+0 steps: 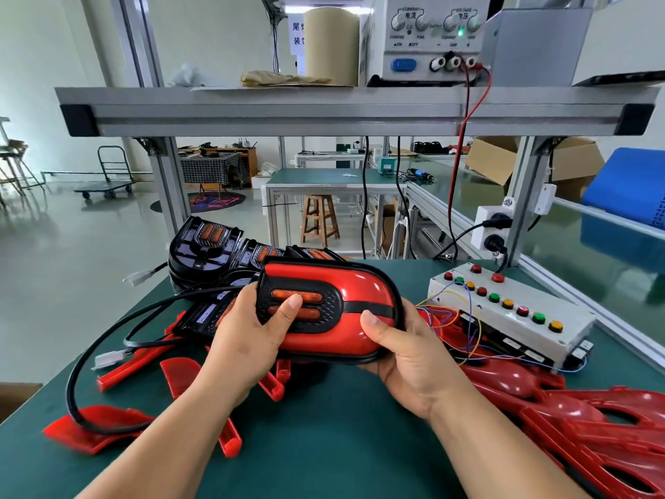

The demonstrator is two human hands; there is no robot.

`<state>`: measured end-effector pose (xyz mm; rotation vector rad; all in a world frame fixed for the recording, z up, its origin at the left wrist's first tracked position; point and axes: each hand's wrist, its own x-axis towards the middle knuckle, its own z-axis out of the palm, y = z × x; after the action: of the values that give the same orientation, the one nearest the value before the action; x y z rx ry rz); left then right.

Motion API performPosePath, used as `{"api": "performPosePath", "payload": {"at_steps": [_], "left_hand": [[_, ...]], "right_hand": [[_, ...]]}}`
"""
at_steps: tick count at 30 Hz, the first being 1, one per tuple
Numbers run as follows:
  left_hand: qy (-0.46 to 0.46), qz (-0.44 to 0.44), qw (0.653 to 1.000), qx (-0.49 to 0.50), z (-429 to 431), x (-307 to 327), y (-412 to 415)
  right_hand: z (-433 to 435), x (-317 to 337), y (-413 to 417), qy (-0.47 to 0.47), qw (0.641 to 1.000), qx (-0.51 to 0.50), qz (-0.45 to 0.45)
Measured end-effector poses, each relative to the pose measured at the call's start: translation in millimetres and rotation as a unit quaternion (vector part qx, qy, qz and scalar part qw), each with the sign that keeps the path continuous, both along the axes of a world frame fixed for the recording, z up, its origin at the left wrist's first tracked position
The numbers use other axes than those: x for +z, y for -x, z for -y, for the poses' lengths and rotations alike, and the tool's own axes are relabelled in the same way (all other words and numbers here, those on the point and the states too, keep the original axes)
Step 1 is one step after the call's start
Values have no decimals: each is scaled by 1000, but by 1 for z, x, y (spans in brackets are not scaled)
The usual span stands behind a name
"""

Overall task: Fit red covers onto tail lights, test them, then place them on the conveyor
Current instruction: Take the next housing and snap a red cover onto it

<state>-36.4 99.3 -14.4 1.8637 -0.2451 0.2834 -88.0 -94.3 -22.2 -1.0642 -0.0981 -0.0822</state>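
Left grip (pixel 248 340) is clamped on the left end of the tail light (pixel 324 329). Its fingers curl behind the black housing and its thumb presses on the orange lenses (pixel 313 297). Right grip (pixel 406 358) is clamped on the opposite end, with the fingers curled underneath and the thumb flat on the red cover (pixel 360 282). The tail light sits between both grips, raised off the tabletop (pixel 324 444), with the red cover seated on it and its face turned toward the camera.

- Left of the left grip: a black cable (pixel 104 333) loops across the tabletop, a white connector (pixel 108 359) lies beside it, and both lie among loose red parts (pixel 90 426).
- Behind the left grip: a stack of uncovered lights (pixel 207 246).
- Right of the right grip: coloured wires (pixel 449 318) run to a white test box (pixel 511 318) fitted with a row of coloured buttons.
- Nearer than the right grip and further right: a pile of spare covers (pixel 575 426).
- Beyond the test box, past an aluminium rail: the green conveyor (pixel 561 253).
- Above both grips: a shelf (pixel 360 109) carries a power supply (pixel 431 41) with a green lamp lit. A red lead (pixel 464 138) hangs down from it.
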Motion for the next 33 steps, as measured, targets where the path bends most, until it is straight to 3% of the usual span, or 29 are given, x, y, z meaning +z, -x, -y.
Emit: {"api": "performPosePath", "payload": {"at_steps": [12, 15, 18, 24, 28, 30, 33], "left_hand": [[-46, 54, 997, -1, 5, 3, 8], [35, -7, 999, -1, 1, 10, 6], [162, -121, 974, -98, 0, 16, 9], [122, -98, 987, -39, 8, 4, 2], [93, -153, 982, -53, 4, 4, 1], [16, -172, 983, -64, 0, 7, -1], [-156, -130, 979, -8, -18, 24, -5]], "right_hand": [[6, 2, 2, -22, 999, -9, 22], [5, 6, 3, -28, 999, -10, 25], [-3, 10, 5, -27, 998, -63, 12], [-13, 13, 8, -8, 991, -133, -12], [-12, 14, 10, 7, 990, -124, -62], [-6, 16, 11, 40, 987, -108, -109], [7, 22, 13, 94, 980, -82, -156]]}}
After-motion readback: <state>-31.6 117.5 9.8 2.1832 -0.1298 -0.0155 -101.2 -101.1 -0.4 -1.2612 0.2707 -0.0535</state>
